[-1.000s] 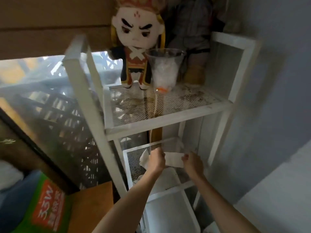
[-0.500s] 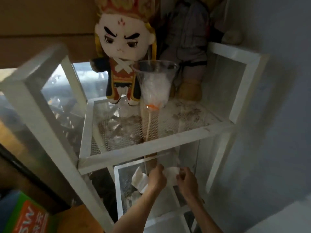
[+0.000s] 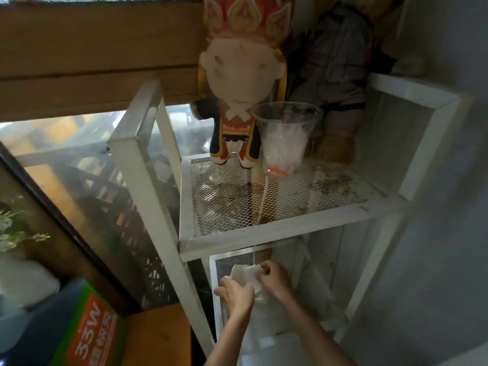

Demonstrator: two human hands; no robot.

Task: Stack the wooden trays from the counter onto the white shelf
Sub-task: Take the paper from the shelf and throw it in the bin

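Both hands, left hand and right hand, pinch a crumpled white tissue with curled fingers, under the white shelf with its speckled mesh tier.

White shelf painted metal mesh, dirty; cup clear plastic; doll plush; tissue probably paper.

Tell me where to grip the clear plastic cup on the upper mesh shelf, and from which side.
Grip the clear plastic cup around its narrower lower body, coming from the open front of the white shelf. Its wall tapers downward, and the plush doll stands close at its left with another stuffed figure behind, so those sides look crowded.
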